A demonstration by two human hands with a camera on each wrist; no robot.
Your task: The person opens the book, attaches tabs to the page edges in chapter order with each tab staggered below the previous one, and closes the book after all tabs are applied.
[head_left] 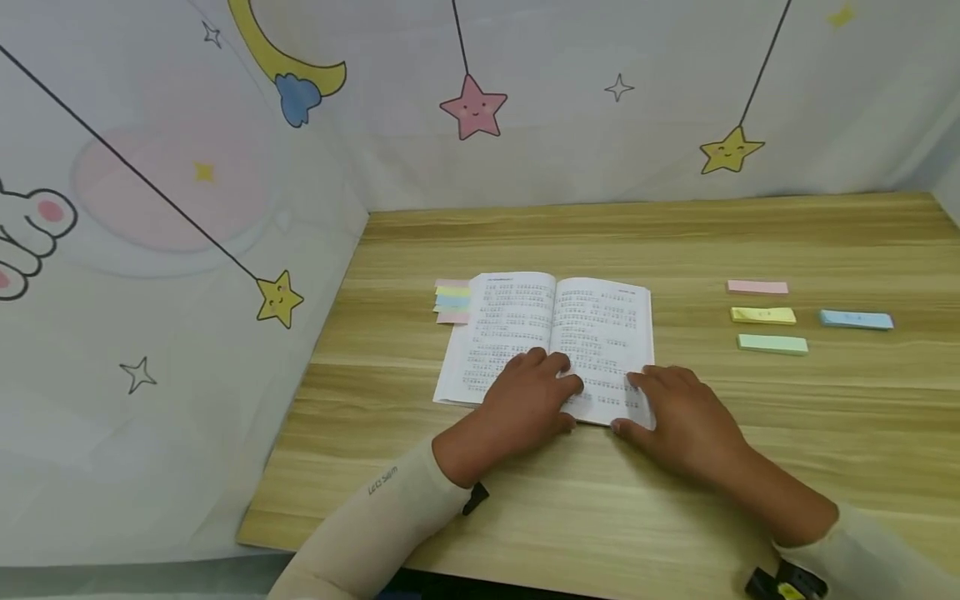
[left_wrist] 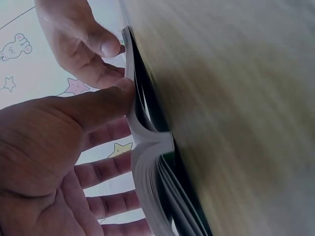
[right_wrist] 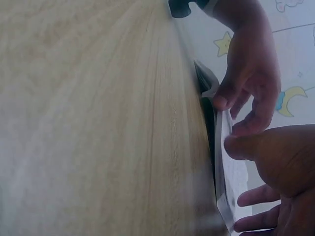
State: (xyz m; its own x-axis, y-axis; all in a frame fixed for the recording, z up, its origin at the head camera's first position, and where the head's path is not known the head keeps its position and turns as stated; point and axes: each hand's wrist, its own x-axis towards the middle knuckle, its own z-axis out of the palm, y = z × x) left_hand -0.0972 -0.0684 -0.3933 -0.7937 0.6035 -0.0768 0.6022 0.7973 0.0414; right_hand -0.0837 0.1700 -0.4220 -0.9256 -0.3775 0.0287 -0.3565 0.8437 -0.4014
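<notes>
An open book (head_left: 600, 325) with printed pages lies on the wooden table, its spine running away from me. Pink, yellow, blue and green index tabs (head_left: 452, 302) stick out from its left edge. Across the lower pages near the fold rests my left hand (head_left: 525, 396), thumb at the near edge and fingers spread in the left wrist view. My right hand (head_left: 686, 421) touches the lower right corner of the right page, with fingertips over the side edge and thumb by the bottom edge. In the right wrist view the book's page edges (right_wrist: 220, 162) show beside both hands.
Right of the book lie a pink strip pad (head_left: 757, 287), a yellow one (head_left: 762, 316) and a green one (head_left: 772, 344) in a column. A blue strip pad (head_left: 856, 320) sits farther right. Behind the table (head_left: 600, 237) hangs a white cloth (head_left: 555, 158) printed with stars.
</notes>
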